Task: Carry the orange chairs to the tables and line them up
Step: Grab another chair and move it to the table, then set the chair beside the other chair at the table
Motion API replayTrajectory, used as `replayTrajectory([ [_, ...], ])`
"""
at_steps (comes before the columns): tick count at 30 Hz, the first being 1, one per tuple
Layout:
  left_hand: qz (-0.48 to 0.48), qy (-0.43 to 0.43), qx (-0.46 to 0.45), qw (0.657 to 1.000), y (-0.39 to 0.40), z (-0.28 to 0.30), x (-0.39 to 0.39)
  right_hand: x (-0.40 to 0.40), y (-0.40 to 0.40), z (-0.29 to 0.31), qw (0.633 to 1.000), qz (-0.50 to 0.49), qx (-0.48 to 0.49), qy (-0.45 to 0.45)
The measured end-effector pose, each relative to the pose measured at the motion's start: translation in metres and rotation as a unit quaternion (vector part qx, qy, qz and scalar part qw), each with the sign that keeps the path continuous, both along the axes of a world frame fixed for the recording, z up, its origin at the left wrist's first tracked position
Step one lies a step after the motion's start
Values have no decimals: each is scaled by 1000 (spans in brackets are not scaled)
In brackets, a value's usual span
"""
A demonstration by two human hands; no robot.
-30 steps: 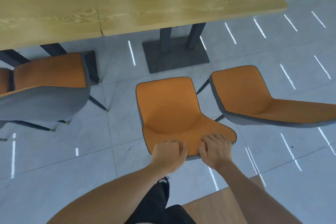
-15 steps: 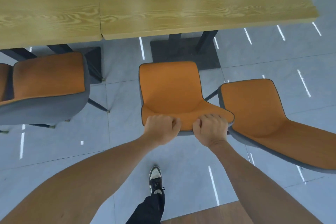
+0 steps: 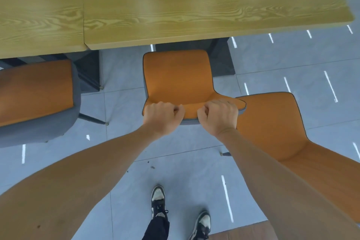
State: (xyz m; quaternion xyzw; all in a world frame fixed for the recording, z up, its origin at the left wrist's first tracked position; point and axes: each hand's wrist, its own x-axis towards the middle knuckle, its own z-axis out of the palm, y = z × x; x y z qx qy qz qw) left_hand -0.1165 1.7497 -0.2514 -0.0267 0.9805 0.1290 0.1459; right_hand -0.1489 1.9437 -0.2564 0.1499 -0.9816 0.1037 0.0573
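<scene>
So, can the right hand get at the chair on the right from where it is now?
Probably yes. The right hand grips the middle chair, and the right chair sits just beside it with nothing between; it must only let go first.

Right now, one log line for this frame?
phase: positioning | left hand: gripping middle chair backrest | right hand: same | chair front near table edge

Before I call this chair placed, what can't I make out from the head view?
- Middle chair legs: hidden under its own seat.
- Left chair: cut off by the frame edge.
- Table base: mostly hidden by the tabletop.
- Both hands' fingertips: curled under the backrest's edge.
</scene>
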Motion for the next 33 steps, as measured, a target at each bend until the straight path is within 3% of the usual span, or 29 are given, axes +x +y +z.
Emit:
replayTrajectory([
  [5,33,-48,-20,998,7,4,2,-10,5,9,990,49,44,-123],
  [8,63,-73,-34,995,22,16,14,-19,18,22,964,117,20,-237],
  [10,82,-69,-53,993,40,28,26,-17,37,33,954,146,10,-263],
  [14,120,-15,-57,991,110,44,57,5,113,46,951,163,15,-263],
  [18,153,-56,50,985,208,66,81,24,203,63,939,204,98,-259],
  [27,33,-60,95,993,412,81,120,75,391,84,964,89,106,-225],
  [33,19,44,124,991,500,78,159,143,488,88,990,-2,81,-118],
])
